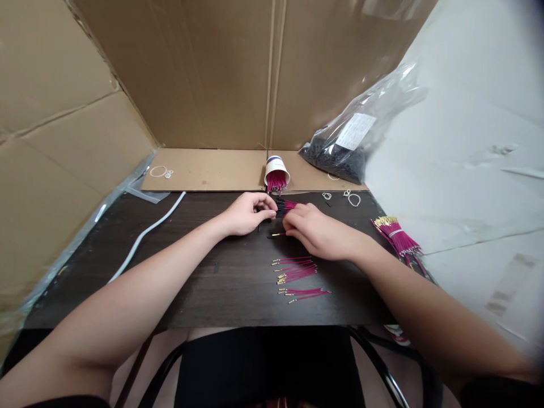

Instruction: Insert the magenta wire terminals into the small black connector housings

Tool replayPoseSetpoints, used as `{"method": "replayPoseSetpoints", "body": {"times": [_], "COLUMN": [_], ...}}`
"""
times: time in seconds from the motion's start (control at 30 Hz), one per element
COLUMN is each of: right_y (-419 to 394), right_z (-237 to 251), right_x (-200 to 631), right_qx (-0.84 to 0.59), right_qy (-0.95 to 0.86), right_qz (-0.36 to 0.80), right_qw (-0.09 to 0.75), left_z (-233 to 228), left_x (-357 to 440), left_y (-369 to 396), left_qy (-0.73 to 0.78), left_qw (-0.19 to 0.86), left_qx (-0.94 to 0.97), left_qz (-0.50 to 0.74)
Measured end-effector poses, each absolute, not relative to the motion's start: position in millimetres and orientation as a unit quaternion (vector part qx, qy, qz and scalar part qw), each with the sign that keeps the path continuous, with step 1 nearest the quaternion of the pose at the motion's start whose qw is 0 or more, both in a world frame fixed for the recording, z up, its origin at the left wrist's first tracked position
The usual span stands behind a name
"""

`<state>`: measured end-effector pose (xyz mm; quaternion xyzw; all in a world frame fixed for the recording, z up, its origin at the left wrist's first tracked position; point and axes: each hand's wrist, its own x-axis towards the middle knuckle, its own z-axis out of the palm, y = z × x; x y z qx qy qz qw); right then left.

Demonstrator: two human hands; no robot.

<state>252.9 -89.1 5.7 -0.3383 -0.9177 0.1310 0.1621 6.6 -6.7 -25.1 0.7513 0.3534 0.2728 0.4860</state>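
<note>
dark table [204, 283], magenta wires [297, 270], paper cup [276, 171]

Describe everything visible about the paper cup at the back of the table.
The paper cup is small and white with a dark blue band near its base. It lies tipped on its side where the dark tabletop meets the cardboard sheet, mouth facing the camera. Magenta wires fill the opening, ends outward. Neither hand touches it; it sits just beyond the left hand and right hand.
</note>
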Motion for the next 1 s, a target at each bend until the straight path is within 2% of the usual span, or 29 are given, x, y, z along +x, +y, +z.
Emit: {"method": "replayPoseSetpoints", "body": {"times": [0.1, 0.2, 0.47, 1.0], "right_y": [-86, -83, -74, -69], "right_z": [9, 11, -2, -9], "right_x": [256, 259, 264, 265], "right_qx": [-0.331, -0.344, -0.389, -0.370], "right_qy": [-0.889, -0.867, -0.848, -0.863], "right_qz": [0.188, 0.183, 0.122, 0.122], "right_qw": [0.256, 0.311, 0.338, 0.323], "left_z": [-25, -25, -26, -26], "left_x": [5, 4, 6, 6], "left_y": [-5, -4, -5, -5], "left_qy": [0.352, 0.355, 0.355, 0.341], "left_qw": [0.501, 0.481, 0.465, 0.454], "left_qx": [0.742, 0.754, 0.765, 0.776], "left_qz": [0.273, 0.273, 0.269, 0.274]}}
